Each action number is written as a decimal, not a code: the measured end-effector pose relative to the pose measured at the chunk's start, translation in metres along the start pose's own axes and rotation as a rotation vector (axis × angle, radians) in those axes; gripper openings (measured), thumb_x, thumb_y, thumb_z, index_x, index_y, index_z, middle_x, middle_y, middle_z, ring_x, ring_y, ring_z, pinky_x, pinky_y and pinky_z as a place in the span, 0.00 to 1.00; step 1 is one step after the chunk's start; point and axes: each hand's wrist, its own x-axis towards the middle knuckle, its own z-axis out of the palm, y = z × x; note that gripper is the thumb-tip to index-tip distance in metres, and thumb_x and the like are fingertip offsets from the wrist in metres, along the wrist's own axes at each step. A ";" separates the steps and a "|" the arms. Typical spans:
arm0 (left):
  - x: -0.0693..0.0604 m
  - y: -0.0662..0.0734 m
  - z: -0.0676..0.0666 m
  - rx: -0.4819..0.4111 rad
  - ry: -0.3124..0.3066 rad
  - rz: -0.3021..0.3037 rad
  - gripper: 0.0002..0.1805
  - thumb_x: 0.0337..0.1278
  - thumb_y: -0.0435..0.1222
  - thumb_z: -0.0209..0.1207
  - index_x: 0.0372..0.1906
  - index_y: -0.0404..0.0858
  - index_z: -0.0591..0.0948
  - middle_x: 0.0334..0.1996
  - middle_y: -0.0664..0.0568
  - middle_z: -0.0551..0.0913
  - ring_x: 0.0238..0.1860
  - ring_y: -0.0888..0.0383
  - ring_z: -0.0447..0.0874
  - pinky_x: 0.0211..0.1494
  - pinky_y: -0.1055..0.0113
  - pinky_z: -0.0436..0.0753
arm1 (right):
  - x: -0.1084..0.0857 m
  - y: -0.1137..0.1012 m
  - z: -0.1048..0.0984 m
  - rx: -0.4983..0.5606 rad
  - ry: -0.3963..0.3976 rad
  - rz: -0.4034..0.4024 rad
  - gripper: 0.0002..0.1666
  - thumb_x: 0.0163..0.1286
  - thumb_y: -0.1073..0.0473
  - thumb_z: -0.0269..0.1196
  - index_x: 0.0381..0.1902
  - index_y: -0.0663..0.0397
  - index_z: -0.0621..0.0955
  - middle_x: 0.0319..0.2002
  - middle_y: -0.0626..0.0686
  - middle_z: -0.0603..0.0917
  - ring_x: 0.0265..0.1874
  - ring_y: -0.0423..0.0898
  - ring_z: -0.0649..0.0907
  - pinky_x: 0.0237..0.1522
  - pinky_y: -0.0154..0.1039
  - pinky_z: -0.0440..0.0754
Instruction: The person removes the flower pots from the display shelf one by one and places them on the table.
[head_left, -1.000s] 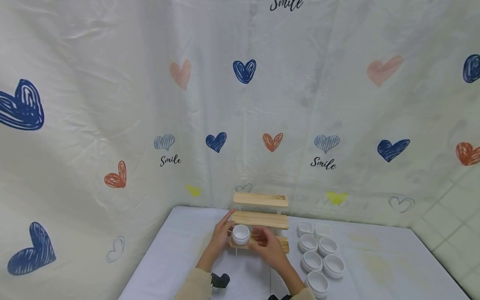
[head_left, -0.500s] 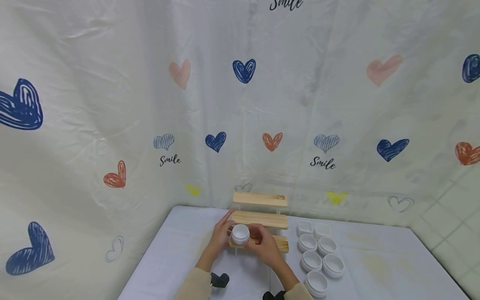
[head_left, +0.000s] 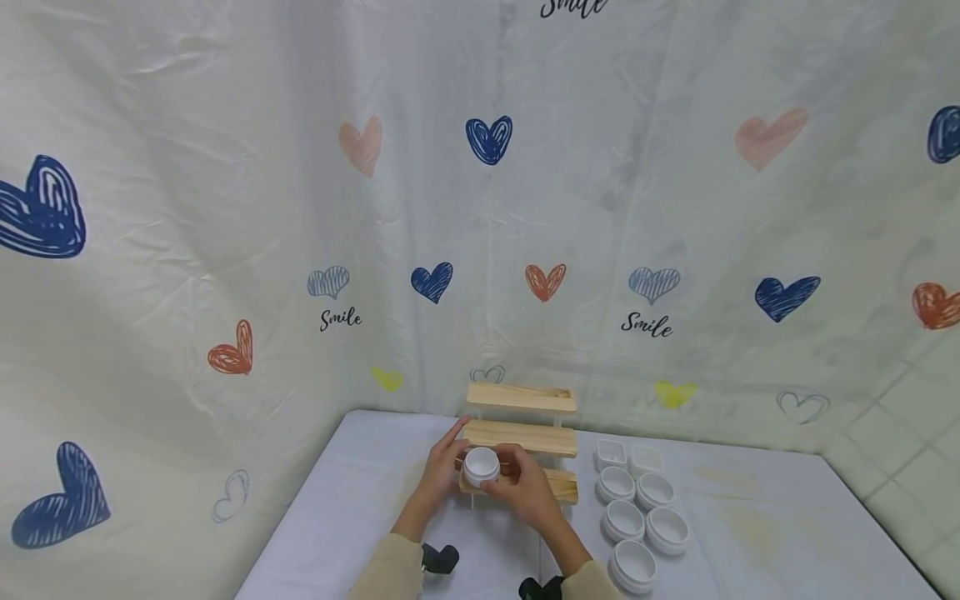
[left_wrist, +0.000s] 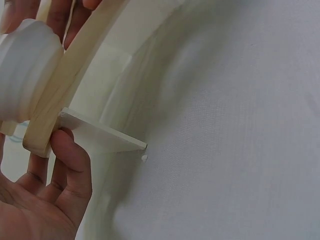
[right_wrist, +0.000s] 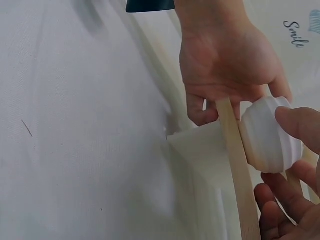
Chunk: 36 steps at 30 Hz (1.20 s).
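A small white round bowl sits at the left end of the lowest board of a three-tier wooden rack. My right hand holds the bowl by its right side. In the right wrist view the right thumb lies on the bowl's ribbed wall, with other fingers below it. My left hand is at the rack's left end. In the left wrist view its fingers curl at the end of the lowest board, beside a white support panel.
Several more white round bowls stand in two columns right of the rack. Behind them are two square containers. A white cloth covers the table, and a curtain printed with hearts hangs behind it.
My right hand has shifted slightly left and its fingers have come in closer around the bowl. The left hand stays at the rack's end, and the bowl keeps about the same place.
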 end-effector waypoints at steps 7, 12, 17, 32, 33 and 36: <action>0.002 -0.001 0.000 -0.004 0.002 -0.005 0.29 0.72 0.47 0.52 0.75 0.60 0.70 0.40 0.48 0.83 0.39 0.54 0.76 0.43 0.62 0.72 | 0.001 0.003 0.002 0.003 0.014 -0.027 0.33 0.58 0.56 0.77 0.60 0.54 0.79 0.56 0.57 0.84 0.52 0.51 0.84 0.53 0.48 0.84; 0.003 -0.002 0.000 -0.001 0.001 -0.001 0.29 0.71 0.47 0.52 0.75 0.60 0.70 0.39 0.49 0.84 0.39 0.54 0.76 0.44 0.62 0.73 | -0.001 0.001 0.003 0.010 0.029 -0.034 0.32 0.57 0.58 0.77 0.59 0.55 0.80 0.55 0.57 0.85 0.52 0.52 0.84 0.52 0.46 0.85; 0.002 -0.001 0.000 0.005 -0.005 0.018 0.28 0.72 0.46 0.52 0.75 0.59 0.70 0.42 0.49 0.84 0.40 0.55 0.77 0.44 0.63 0.73 | -0.002 -0.002 0.002 0.013 0.038 -0.028 0.32 0.56 0.59 0.78 0.59 0.56 0.80 0.54 0.57 0.85 0.51 0.52 0.84 0.53 0.52 0.83; -0.001 0.003 0.001 -0.002 -0.006 0.016 0.28 0.73 0.45 0.51 0.76 0.59 0.69 0.43 0.48 0.82 0.40 0.55 0.76 0.44 0.63 0.74 | -0.001 -0.003 0.006 -0.021 0.063 0.004 0.35 0.55 0.55 0.79 0.58 0.57 0.80 0.52 0.57 0.85 0.50 0.51 0.84 0.52 0.50 0.83; -0.001 0.003 0.000 -0.005 -0.008 0.015 0.28 0.73 0.45 0.50 0.76 0.59 0.69 0.43 0.48 0.82 0.40 0.55 0.76 0.44 0.63 0.74 | -0.001 -0.003 0.007 -0.024 0.069 0.005 0.35 0.54 0.54 0.79 0.58 0.57 0.80 0.52 0.57 0.85 0.49 0.50 0.84 0.52 0.50 0.83; -0.002 0.003 0.000 -0.008 -0.013 0.011 0.28 0.74 0.45 0.50 0.76 0.59 0.69 0.44 0.48 0.82 0.40 0.55 0.76 0.44 0.63 0.74 | 0.001 -0.001 0.010 -0.041 0.087 0.004 0.34 0.54 0.54 0.80 0.57 0.57 0.80 0.51 0.56 0.86 0.49 0.50 0.84 0.51 0.49 0.83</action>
